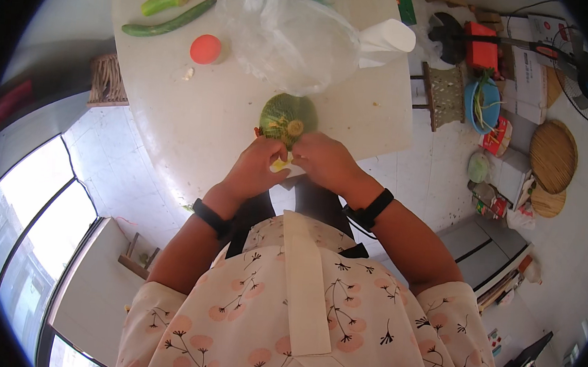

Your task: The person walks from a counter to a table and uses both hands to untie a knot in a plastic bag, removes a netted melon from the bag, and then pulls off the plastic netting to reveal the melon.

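Note:
A round green pumpkin (280, 111) with pale streaks and a tan stem sits near the table's front edge, just beyond my hands. My left hand (260, 164) is closed, thumb and fingers curled around a small yellow thing (281, 163) whose kind I cannot make out. Close beside it, my right hand (323, 162) is bent inward with its fingers pressed together at the same yellow thing. The fingers hide most of it. A small orange-red bit (257, 132) shows between my left knuckles and the pumpkin.
On the white table (169, 113) lie a crumpled clear plastic bag (290, 40), a white paper roll (389, 40), a red round object (206, 49), a long green cucumber (172, 25) and a shorter light-green vegetable (165, 2). Stools (445, 95), a blue basin (482, 104) and a fan (587, 88) stand around.

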`<state>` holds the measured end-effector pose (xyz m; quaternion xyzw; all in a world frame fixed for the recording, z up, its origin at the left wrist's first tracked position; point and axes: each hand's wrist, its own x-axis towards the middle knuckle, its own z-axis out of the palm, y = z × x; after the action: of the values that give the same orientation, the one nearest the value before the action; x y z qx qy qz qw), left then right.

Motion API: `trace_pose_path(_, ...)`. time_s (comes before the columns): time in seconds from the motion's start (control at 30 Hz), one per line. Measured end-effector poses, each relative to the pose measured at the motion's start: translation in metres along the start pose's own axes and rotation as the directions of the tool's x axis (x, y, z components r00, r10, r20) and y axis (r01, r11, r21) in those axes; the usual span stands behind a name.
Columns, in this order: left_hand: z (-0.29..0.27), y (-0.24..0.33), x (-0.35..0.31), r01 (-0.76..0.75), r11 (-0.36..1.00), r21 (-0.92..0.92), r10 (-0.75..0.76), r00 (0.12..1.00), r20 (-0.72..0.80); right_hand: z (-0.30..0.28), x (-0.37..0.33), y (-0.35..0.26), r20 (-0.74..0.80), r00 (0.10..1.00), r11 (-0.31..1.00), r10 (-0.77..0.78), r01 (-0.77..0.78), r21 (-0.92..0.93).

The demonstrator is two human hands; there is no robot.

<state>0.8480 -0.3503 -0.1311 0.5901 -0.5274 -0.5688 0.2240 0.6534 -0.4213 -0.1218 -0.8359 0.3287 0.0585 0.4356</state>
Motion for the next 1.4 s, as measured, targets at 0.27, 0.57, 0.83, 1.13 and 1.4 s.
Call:
trace_pose_path(0.27,0.009,-0.001,0.009,-0.178,0.958,0.226,0.239,0.93,-0.28,-0.011,-0.012,0.0,-0.33,0.93,0.953,0.161,-0.059,0.298)
trace_pose_path(0.57,-0.001,0.017,0.01,0.085,0.852,-0.517,-0.195,0.967,-0.163,-0.003,-0.002,-0.019,0.092,0.92,0.593,0.381,-0.32,0.739)
trace_pose_path(0.83,0.006,0.026,0.003,0.15,0.917,-0.369,-0.192,0.978,-0.079,-0.016,-0.007,0.0,0.303,0.918,0.469,0.256,-0.393,0.791)
trace_pose_path(1.13,0.011,0.054,0.009,0.174,0.917,-0.359,-0.238,0.96,-0.144,-0.012,-0.006,-0.012,0.268,0.92,0.363,0.287,-0.363,0.858)
trace_pose_path(1.4,0.008,0.052,0.007,0.061,0.967,-0.247,-0.136,0.944,-0.301,-0.036,-0.019,0.001,0.226,0.96,0.532,0.164,-0.279,0.8)
